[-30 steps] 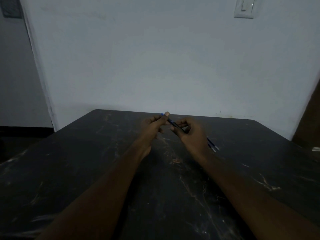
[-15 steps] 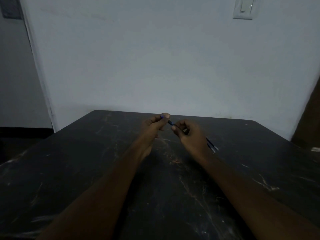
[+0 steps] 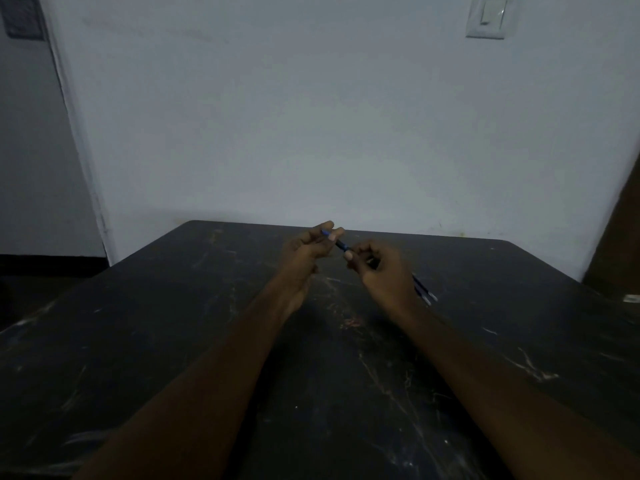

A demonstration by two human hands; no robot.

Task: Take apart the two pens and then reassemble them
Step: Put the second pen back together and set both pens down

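Note:
Both hands are raised over the far middle of the dark table (image 3: 207,341). My left hand (image 3: 304,251) pinches the blue cap end of a dark pen (image 3: 341,244) between thumb and fingertips. My right hand (image 3: 384,271) grips the same pen lower down, fingers curled around its barrel. Behind the right wrist, two slim pen ends (image 3: 424,292) with pale tips stick out; whether they lie on the table or sit in the hand I cannot tell.
A pale wall rises right behind the table's far edge, with a light switch (image 3: 490,15) high on the right. A brown door edge (image 3: 620,244) stands at the right, and a small pale object (image 3: 632,298) lies by the table's right edge.
The hands stay in the same place. The left thumb has shifted along the cap end, and the gap between the two hands has widened slightly.

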